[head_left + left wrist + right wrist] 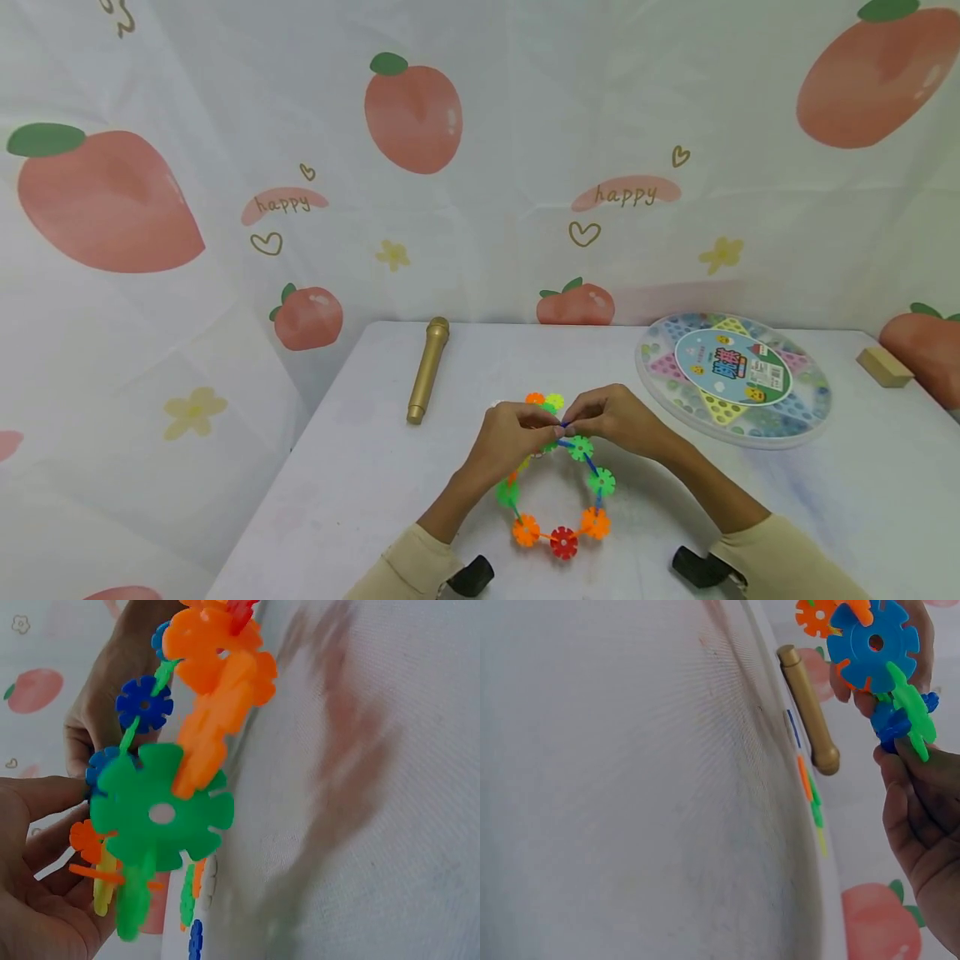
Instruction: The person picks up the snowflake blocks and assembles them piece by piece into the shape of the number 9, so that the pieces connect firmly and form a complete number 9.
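Observation:
A ring of notched plastic snowflake discs in green, orange, blue, yellow and red hangs below my hands over the table; its red disc [564, 542] is at the bottom. At the ring's top, my left hand [504, 435] pinches a part of it between thumb and fingers. The fingertips of my right hand [622, 421] meet the left ones and pinch a dark blue disc [892, 729]. A large green disc [161, 814] is close to the left wrist camera, partly covering the fingers. In the right wrist view, a lighter blue disc [874, 645] sits above the pinched one.
Loose discs, among them an orange one [535, 398], lie behind the hands on the white table [337, 500]. A gold microphone-shaped stick [428, 371] lies at back left. A round game board [675, 400] and a wooden block [885, 367] are at back right.

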Demonstrator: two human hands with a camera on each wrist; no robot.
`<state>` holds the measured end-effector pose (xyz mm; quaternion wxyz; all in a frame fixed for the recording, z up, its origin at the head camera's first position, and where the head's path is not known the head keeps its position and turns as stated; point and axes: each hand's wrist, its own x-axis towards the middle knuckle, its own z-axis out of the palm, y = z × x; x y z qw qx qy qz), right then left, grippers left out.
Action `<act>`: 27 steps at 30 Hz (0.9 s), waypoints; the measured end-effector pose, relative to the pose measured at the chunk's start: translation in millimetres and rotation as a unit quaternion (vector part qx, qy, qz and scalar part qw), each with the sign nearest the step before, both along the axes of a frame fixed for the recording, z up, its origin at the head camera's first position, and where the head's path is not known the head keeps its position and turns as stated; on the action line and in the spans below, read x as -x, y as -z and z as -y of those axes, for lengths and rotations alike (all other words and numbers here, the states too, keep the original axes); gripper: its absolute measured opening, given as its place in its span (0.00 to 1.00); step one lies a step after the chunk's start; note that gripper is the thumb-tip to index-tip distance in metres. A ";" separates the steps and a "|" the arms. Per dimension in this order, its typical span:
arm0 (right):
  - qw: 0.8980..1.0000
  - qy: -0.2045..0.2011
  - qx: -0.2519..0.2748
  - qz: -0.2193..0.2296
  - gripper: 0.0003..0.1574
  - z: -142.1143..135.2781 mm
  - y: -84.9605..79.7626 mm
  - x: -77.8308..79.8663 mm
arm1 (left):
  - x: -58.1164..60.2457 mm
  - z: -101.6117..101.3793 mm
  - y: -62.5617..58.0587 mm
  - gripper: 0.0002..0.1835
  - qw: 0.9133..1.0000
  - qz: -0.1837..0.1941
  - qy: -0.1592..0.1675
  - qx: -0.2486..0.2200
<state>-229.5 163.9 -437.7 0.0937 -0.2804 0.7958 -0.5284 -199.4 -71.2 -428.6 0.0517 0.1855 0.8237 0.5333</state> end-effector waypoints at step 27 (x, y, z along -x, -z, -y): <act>0.993 0.057 -0.101 -0.027 0.17 4.2 10.7 37.3 | -6.7 16.9 7.4 0.07 0.999 0.021 -0.023 0.019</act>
